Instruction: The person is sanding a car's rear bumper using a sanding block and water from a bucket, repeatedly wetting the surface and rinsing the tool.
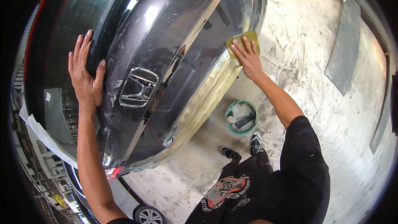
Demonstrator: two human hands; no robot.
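In front of me is the rear of a dark grey car, with a chrome emblem [139,87] on its trunk lid [132,49]. My left hand [86,72], fingers spread, rests on the upper edge of the lid beside the rear window and holds nothing. Under the fingers of my right hand [248,58] is a yellowish-olive sheet, which looks like sandpaper [251,38]. The hand keeps it pressed on the edge of the rear bumper [203,95]. Along that edge the bumper is sanded to a pale yellow. What lies beneath the sheet is hidden.
A green-rimmed bucket [228,126] with a dark block and clear plastic inside stands on the stained floor [294,29] near my feet. A thin red wire [155,137] hangs from the trunk seam. Another car's wheel [149,215] shows at lower left; a grey mat strip [344,45] lies at right.
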